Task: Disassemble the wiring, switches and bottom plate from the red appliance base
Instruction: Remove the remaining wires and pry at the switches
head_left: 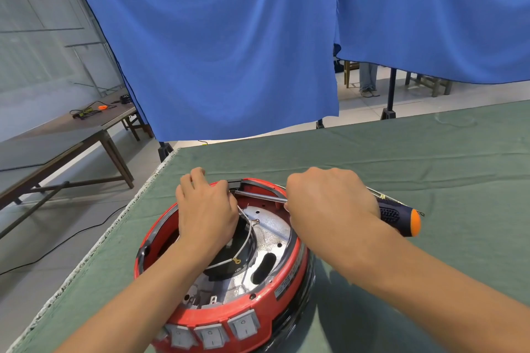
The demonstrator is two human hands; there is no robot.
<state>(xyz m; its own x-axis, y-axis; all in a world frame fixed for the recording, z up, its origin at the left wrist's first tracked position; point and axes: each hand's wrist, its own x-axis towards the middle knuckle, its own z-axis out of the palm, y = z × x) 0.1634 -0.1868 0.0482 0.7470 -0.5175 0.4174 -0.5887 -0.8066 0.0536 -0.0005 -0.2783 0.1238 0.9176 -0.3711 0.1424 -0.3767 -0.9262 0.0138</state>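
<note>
The red appliance base (229, 311) lies upside down on the green table cloth (401, 169), with three grey rocker switches (210, 334) on its near wall. Inside it show a silver metal plate (271, 226) and thin white wires (249, 231) with ring terminals. My right hand (329, 203) grips a screwdriver (400, 216) with a dark blue and orange handle; its steel shaft points left to the base's far rim. My left hand (205, 209) rests over the far left inside of the base, fingers curled at the rim by the shaft's tip; what they hold is hidden.
A blue curtain (229, 43) hangs just behind the table. The table's left edge (137, 203) runs close to the base. A brown bench (71, 135) with tools stands at the far left. A black cable (57, 246) lies on the floor.
</note>
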